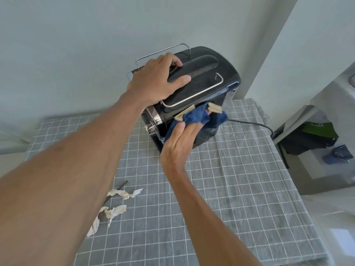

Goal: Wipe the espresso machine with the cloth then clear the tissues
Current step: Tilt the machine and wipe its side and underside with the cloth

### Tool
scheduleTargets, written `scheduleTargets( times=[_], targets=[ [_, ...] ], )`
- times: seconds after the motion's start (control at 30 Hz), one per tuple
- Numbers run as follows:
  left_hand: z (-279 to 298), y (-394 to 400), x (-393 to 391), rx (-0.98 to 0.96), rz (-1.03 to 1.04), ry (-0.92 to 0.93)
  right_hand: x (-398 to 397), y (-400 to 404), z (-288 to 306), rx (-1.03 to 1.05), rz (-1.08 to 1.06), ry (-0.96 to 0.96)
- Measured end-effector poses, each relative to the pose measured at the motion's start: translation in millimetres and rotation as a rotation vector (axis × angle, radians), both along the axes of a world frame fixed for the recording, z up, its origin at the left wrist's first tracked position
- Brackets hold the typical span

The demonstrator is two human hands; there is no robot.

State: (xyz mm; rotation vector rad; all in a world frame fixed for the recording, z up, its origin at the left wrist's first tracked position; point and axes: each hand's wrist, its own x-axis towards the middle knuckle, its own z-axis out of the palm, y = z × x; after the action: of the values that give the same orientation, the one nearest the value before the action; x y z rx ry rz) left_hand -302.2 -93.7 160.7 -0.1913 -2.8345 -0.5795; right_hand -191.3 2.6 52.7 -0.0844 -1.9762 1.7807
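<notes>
A black espresso machine (209, 73) with a wire rail on top stands at the back of the table. My left hand (155, 81) rests flat on its top, fingers spread, holding it steady. My right hand (180, 139) presses a blue cloth (194, 117) with a tan edge against the machine's near side. Crumpled white tissues (123, 193) lie on the table at the lower left, with more tissue (111, 211) just below, partly hidden by my left forearm.
A grey checked tablecloth (240, 179) covers the table. The machine's black cord (253, 124) runs off to the right edge. A thin dark stick (120, 186) lies by the tissues. A white shelf (315, 143) with dark items stands at right. A wall is close behind.
</notes>
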Motion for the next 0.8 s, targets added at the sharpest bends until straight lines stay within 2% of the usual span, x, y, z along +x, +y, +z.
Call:
scheduleTargets(
  times=[0.1, 0.2, 0.27, 0.47, 0.53, 0.6, 0.63, 0.7, 0.8],
  targets=[
    [-1, -2, 0, 0.013, -0.001, 0.019, -9, -7, 6, 0.038, -0.052, 0.038],
    [-1, -3, -1, 0.014, -0.012, 0.013, 13, -17, -7, 0.185, 0.044, 0.148],
    [-1, -3, 0, 0.013, -0.010, 0.012, 16, -7, -15, 0.160, 0.085, 0.162],
    [-1, -2, -1, 0.023, 0.002, 0.011, -22, 8, 0, -0.078, -0.069, -0.148],
    [-1, -2, -1, 0.023, 0.003, 0.013, -10, -4, -1, 0.013, -0.021, 0.004],
    [-1, -2, -1, 0.016, -0.003, 0.007, 13, -12, -16, 0.200, 0.047, 0.204],
    [-1, -2, -1, 0.011, -0.006, 0.006, 17, -7, -25, 0.257, 0.084, 0.245],
    [-1, -2, 0, 0.008, 0.000, 0.007, 7, 7, -28, 0.217, 0.095, 0.169],
    [-1, -1, -1, 0.020, 0.012, 0.006, -30, 27, -8, -0.057, -0.029, -0.117]
  ],
)
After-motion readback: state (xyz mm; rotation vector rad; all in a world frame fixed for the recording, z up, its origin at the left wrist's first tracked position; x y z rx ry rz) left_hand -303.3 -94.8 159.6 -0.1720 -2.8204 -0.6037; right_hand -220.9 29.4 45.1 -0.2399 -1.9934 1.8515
